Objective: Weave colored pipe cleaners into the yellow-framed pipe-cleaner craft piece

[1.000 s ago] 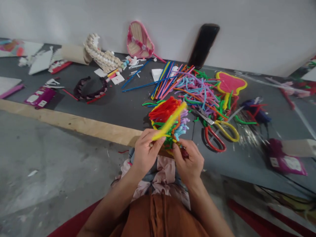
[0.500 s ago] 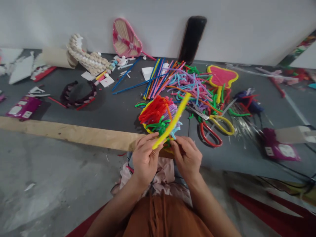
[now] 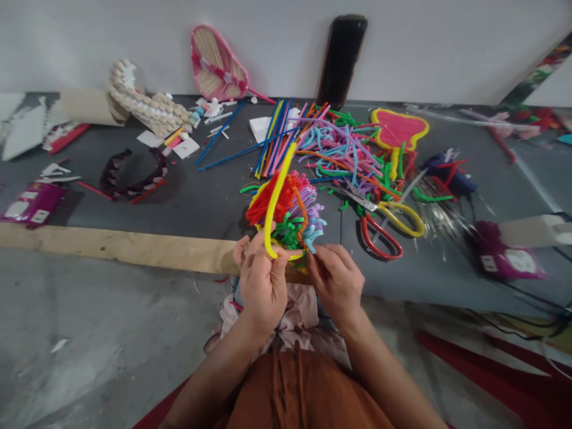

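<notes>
While a purple plastic packet with pale labels (image 3: 33, 204) lies at the left edge of the frame, a dark, ruffled headband-like arc (image 3: 134, 185) sits to its right on the dark grey tabletop (image 3: 201, 205), and above that, in the upper left, a curved cream piece covered in small overlapping discs (image 3: 154, 110) lies beside a beige cardboard-like tube (image 3: 87, 107). Further right, at the upper centre-left, a pink-rimmed leaf-shaped piece with beige ribs (image 3: 218, 65) leans on the pale wall (image 3: 277, 42). At the lower centre, the left hand (image 3: 263, 283) has thumb and fingers pinched on a long fuzzy yellow pipe cleaner (image 3: 271, 220), which bends at the fingertips: one length rises steeply, the other runs right, toward the opposite fingers. Just beyond the fingertips of both hands is a rounded, tufted piece of red, green, purple, light blue and orange pipe cleaners (image 3: 286, 205), with the upright yellow length crossing in front of its left part. The right hand (image 3: 337, 277) is closed in a pinch at the piece's lower right edge; the exact strand between its fingertips is hidden. Above and right of the piece spreads a loose heap of multicoloured pipe cleaners (image 3: 342, 149), below a black phone (image 3: 342, 59) propped upright. Scissors with red and yellow handles (image 3: 382, 244) lie right of the right hand.
</notes>
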`<act>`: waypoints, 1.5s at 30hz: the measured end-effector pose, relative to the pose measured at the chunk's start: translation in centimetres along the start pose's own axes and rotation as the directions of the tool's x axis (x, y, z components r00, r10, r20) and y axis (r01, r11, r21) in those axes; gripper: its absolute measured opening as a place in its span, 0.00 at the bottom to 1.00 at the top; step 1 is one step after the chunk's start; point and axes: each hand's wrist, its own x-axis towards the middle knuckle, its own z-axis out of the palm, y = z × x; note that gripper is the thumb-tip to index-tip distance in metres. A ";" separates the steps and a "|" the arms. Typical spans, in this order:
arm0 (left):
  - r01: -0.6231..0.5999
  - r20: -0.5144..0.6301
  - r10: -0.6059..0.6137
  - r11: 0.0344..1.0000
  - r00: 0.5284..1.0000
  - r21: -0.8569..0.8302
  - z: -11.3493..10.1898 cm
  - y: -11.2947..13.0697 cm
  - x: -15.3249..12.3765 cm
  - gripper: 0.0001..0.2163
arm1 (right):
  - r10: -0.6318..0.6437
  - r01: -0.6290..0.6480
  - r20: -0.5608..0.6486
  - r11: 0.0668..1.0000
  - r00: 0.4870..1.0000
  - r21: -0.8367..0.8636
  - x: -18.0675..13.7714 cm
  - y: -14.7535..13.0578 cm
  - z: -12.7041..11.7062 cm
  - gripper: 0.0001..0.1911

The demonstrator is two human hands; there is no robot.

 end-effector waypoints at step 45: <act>-0.022 0.000 0.023 0.974 1.000 0.224 -0.6 -1.3 0.6 0.08 | -0.104 0.077 0.145 0.980 0.984 0.184 1.0 -0.7 -0.9 0.07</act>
